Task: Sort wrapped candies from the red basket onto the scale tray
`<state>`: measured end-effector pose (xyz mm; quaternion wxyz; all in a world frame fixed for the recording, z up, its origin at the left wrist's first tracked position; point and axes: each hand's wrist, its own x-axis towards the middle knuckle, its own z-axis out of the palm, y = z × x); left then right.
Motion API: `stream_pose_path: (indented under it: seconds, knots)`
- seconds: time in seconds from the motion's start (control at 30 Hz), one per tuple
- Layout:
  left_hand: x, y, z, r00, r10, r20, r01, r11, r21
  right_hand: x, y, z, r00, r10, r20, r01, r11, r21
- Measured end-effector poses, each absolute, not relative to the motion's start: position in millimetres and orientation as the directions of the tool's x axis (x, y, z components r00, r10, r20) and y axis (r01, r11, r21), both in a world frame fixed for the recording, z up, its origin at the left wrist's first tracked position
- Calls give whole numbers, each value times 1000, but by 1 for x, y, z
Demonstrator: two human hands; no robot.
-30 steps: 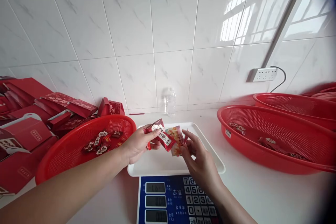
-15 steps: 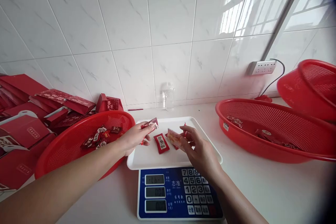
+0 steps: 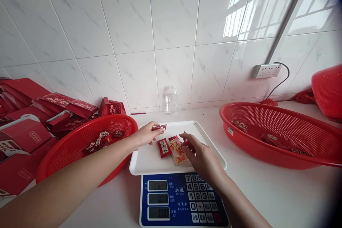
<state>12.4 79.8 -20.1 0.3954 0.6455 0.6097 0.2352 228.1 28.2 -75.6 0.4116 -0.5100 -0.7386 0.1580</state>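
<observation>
My left hand [image 3: 145, 135] pinches a dark red candy packet [image 3: 161, 128] above the left part of the white weighing tray [image 3: 144, 164]. Over the tray's right part, my right hand [image 3: 199, 149] has its fingers curled round a small red packet [image 3: 185, 137], mostly hidden by them. Beneath and between the hands, a red packet [image 3: 164, 148] with a pale label lies on the tray. Right beside it is an orange-and-white printed packet [image 3: 177, 152], partly covering another red one. The tray sits on a blue scale [image 3: 181, 199] with buttons and three displays.
A red basket [image 3: 64, 160] with several candy packets stands at left, in front of stacked red boxes [image 3: 24, 131]. Another red basket [image 3: 251, 149] holding packets is at right, with a further red basket [image 3: 328, 92] beyond. A clear bottle [image 3: 173, 101] stands by the tiled wall.
My right hand has let go of the orange-and-white packet, which now lies on the tray. My left hand has shifted slightly right with its packet. The far-right basket appears farther right.
</observation>
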Motion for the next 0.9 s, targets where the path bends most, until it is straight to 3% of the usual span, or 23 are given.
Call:
stream_pose_path:
  seconds: [0.17, 0.3, 0.5, 0.77, 0.9]
  knots:
    - [18, 81, -19, 230, 969, -89, 735, -113, 668, 228, 28, -76, -126, 890, 439, 693, 395, -602]
    - [19, 74, -23, 367, 929, -41, 770, -279, 574, 232, 31, -77, -179, 872, 455, 769, 412, -488]
    - [13, 61, -31, 498, 857, -131, 788, -384, 481, 233, 34, -81, -202, 842, 500, 858, 398, -324]
    - [2, 51, -29, 480, 855, -197, 814, -349, 465, 231, 26, -71, -235, 915, 328, 847, 358, -392]
    - [6, 55, -34, 483, 854, -192, 807, -349, 477, 228, 23, -72, -369, 870, 327, 761, 485, -431]
